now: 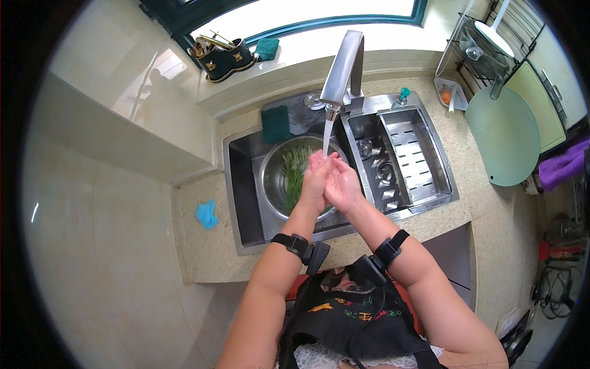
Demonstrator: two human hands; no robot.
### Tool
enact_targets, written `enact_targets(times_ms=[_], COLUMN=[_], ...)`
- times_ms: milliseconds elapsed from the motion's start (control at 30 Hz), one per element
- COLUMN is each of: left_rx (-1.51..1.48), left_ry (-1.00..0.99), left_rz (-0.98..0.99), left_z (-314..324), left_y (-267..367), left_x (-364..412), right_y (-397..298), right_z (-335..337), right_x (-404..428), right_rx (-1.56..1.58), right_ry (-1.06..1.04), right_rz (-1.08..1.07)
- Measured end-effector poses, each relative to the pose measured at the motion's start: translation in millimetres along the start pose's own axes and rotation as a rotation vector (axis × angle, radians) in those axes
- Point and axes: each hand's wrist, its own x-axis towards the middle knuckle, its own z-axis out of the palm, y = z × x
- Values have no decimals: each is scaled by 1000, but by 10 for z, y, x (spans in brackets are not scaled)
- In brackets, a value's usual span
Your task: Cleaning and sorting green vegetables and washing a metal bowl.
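Both hands are cupped side by side, palms up, under the stream of water (327,136) from a square-bodied metal faucet (343,69). My left hand (316,181) touches my right hand (343,182), and neither grips any solid thing. Beneath them, a round stainless steel bowl (272,193) stands in the left basin of the sink (246,198). Long thin green vegetable stalks (294,177) lie in that bowl, partly hidden by my hands and wrists.
A dark green scouring pad (275,124) lies at the basin's back edge. The right basin holds a slotted metal tray (410,152). A blue crumpled cloth or glove (207,214) is on the left counter. At right, a pale green cutting board (504,136) leans near a wire rack (525,27).
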Motion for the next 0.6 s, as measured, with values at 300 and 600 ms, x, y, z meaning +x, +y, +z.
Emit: enact_targets(times_ms=[300,600], left_rx=[43,340], left_ry=[178,44], left_rz=[-274,-6], left_z=[-128,-125], left_y=[202,-45], left_x=[96,-43], right_y=[88,-59], right_z=[238,17], right_x=[-312,-149], right_rx=[-2182,-3065], right_ry=[-184,-492], right_rz=[-410,-596])
